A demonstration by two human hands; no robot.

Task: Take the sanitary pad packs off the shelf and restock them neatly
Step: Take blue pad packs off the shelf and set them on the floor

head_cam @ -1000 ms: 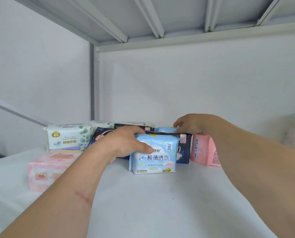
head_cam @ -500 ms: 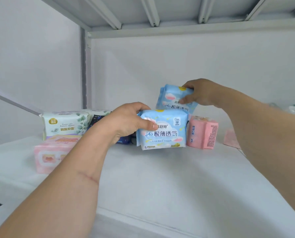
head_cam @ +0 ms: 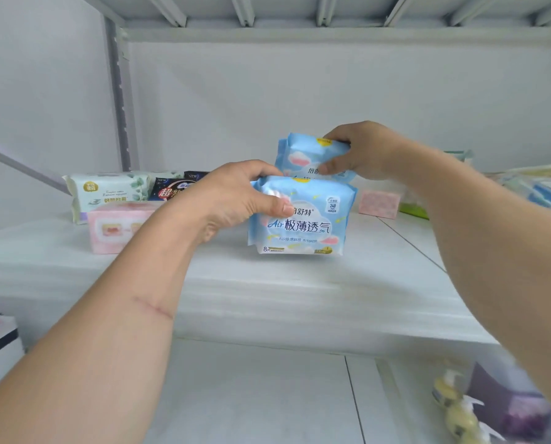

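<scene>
The left hand (head_cam: 235, 200) held the front blue pack (head_cam: 303, 216) by its upper left corner, with the thumb on the printed face and the fingers curled over the top edge. This pack stood upright above the white shelf (head_cam: 267, 283), near the front of the board; whether its bottom edge touched the shelf could not be told. The right hand (head_cam: 360, 152) gripped a second blue pack (head_cam: 303, 153) just behind and above the front blue pack, lifted clear of the shelf, with the fingers closed around its right end.

To the left of the front blue pack, partly hidden by the left forearm, a pink pack (head_cam: 117, 229) lay on the shelf. Behind the pink pack stood a white pack with green leaves (head_cam: 107, 193), and beside that one a dark pack (head_cam: 171, 189), its right part covered by the left hand. To the right of the front blue pack, further back, a small pink pack (head_cam: 378, 203) stood on the shelf, with something green (head_cam: 413, 211) just beside it. More packs (head_cam: 540, 190) at the far right were too blurred to tell. Below the shelf, at the lower right, some yellow and purple items (head_cam: 479, 408) were also blurred.
</scene>
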